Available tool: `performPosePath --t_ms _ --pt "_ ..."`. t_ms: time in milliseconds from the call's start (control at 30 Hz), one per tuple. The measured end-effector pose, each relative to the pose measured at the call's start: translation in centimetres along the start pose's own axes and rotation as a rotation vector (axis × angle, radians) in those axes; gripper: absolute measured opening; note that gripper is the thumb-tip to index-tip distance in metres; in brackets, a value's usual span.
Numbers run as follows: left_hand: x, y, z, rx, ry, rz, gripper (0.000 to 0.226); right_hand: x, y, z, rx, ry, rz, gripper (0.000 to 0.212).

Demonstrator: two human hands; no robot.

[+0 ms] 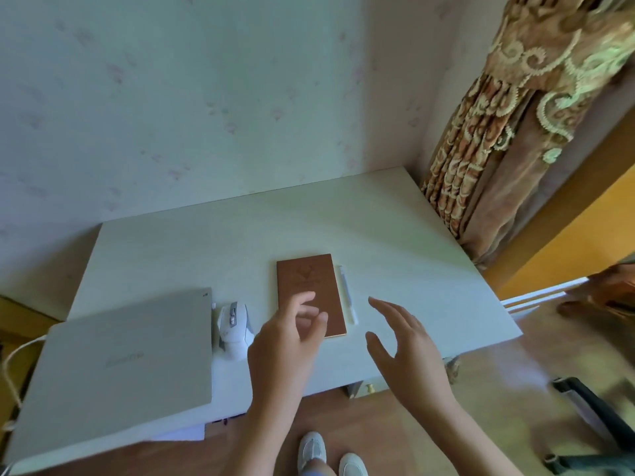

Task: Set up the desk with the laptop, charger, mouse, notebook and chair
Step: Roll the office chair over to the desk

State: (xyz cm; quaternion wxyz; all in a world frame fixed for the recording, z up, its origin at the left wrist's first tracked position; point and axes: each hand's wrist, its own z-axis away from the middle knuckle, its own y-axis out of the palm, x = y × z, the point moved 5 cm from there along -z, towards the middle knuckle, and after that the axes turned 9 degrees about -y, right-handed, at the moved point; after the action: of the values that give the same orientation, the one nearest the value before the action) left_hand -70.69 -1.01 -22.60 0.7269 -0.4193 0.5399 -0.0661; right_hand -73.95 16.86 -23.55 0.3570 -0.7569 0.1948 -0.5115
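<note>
A closed silver laptop lies at the left of the white desk, with a white charger cable running off its left side. A white mouse sits right beside the laptop. A brown notebook lies flat in the middle, and a white pen lies along its right edge. My left hand hovers over the notebook's near left corner with fingers loosely spread. My right hand hangs open to the right of the pen, holding nothing. A dark chair part shows at the lower right.
A patterned brown curtain hangs at the desk's right back corner. The wall stands directly behind the desk. Wooden floor lies in front, where my white shoes stand. A low white ledge runs right of the desk.
</note>
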Motion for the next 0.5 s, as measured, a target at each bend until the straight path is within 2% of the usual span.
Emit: performPosePath --t_ms 100,200,333,500 --pt "-1.4 -2.4 2.0 -0.07 0.068 -0.003 0.025 1.9 -2.2 1.7 -0.07 0.017 -0.108 0.043" --pt "-2.8 -4.0 3.3 -0.07 0.136 0.015 0.023 3.6 -4.2 3.1 -0.13 0.016 -0.127 0.041" --pt "-4.1 -5.3 4.8 -0.02 0.239 0.079 0.02 5.3 -6.2 5.5 -0.209 0.063 -0.123 0.039" --pt "-3.0 -6.0 7.5 0.128 0.323 0.068 0.016 7.5 -6.1 10.5 -0.26 0.177 -0.089 0.039"
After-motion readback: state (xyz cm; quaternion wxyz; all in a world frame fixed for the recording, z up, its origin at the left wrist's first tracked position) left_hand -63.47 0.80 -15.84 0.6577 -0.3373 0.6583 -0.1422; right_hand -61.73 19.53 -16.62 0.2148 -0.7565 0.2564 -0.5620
